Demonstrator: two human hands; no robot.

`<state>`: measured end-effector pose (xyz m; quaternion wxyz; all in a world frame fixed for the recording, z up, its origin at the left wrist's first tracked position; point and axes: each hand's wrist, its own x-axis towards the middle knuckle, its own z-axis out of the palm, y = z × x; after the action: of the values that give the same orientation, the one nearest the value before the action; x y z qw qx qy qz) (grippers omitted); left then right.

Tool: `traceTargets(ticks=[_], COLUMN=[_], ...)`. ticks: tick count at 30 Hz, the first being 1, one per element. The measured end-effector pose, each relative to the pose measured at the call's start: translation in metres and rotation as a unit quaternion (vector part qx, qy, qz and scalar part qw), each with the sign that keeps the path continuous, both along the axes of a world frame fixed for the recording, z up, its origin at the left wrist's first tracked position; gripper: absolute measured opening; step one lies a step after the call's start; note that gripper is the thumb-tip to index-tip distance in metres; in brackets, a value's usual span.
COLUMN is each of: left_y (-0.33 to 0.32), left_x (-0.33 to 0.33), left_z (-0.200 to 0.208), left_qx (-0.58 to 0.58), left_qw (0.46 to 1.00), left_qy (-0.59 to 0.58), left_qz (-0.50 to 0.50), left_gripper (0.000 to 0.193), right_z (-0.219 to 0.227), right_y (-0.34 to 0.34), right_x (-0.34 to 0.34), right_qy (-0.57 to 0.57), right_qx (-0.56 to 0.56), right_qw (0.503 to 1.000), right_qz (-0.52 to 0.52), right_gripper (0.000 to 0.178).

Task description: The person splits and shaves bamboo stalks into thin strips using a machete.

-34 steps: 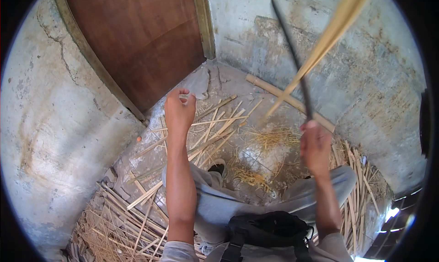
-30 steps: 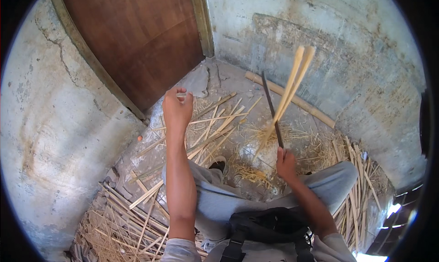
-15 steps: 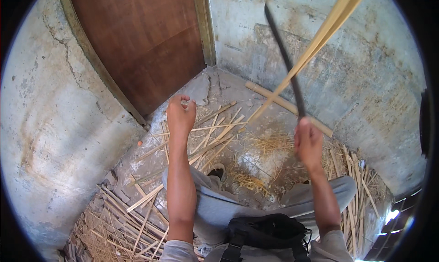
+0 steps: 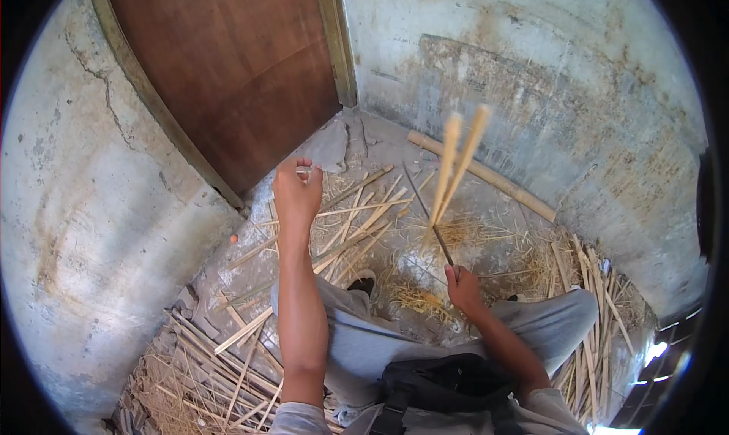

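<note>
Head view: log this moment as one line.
left hand: fingers curled, contents unclear | right hand: grip on knife | knife: blade crossing split cane | strips: scattered on floor

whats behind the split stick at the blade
Behind the split stick, a pole lies on the floor, with the wall beyond. The bits of pole and wall right behind the stick are covered.
</note>
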<state>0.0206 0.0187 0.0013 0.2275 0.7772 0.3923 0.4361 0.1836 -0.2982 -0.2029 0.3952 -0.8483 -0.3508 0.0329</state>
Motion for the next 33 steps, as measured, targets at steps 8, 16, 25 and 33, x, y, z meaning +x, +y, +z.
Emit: traceTargets(ticks=[8,16,25,33], left_y=[-0.001,-0.059,-0.102,-0.116], left_x=[0.000,0.035,0.092,0.117], left_z=[0.006,0.025,0.014,0.003], left_qx=[0.004,-0.163,-0.154,-0.093], left_qw=[0.999,0.884,0.854,0.903], left_qy=[-0.046,-0.260,-0.190,-0.193], left_qz=[-0.012,-0.352,-0.460,-0.372], left_gripper=[0.027,0.053,0.060,0.026], right_z=[0.021,0.016,0.032,-0.006], right_y=[0.030,0.002,0.000,-0.007], right_x=[0.016,0.001,0.006,0.020], right_qy=[0.044,0.358,0.466,0.266], right_qx=[-0.038,0.013,-0.027,-0.103], right_qw=[0.998,0.933,0.882,0.958], right_qz=[0.022,0.027,0.063,-0.009], right_gripper=[0.058,0.052,0.039,0.043])
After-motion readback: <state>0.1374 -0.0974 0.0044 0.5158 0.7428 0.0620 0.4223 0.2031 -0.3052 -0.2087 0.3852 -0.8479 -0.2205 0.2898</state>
